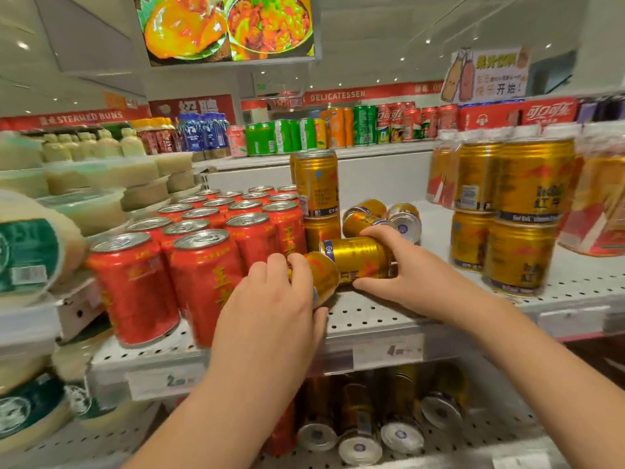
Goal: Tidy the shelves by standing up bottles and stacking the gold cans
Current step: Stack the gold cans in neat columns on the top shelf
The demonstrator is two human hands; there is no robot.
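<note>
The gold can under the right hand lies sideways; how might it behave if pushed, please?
Lying on its side on the perforated shelf, the gold can would probably roll if released. Its glossy metal looks rigid but likely slippery.

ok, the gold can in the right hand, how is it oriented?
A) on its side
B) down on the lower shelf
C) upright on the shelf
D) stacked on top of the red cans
A: the gold can gripped by the right hand lies on its side, one end toward the red cans; the left hand grips a second gold can beside it.
</note>
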